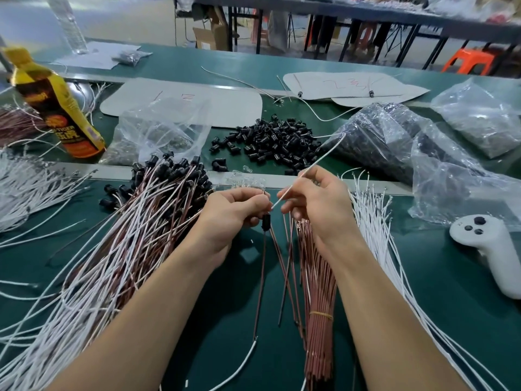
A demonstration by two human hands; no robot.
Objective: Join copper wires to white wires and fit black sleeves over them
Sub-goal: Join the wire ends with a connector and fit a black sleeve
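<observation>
Right hand (315, 204) pinches a white wire (318, 161) slanting toward upper right, its lower tip just above the black sleeve (265, 222) gripped by the left hand (231, 215).

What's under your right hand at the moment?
A bundle of copper wires, bound by a yellow band, lies on the green mat beneath the right hand, which pinches a white wire. The hand hides part of the bundle's top end.
</observation>
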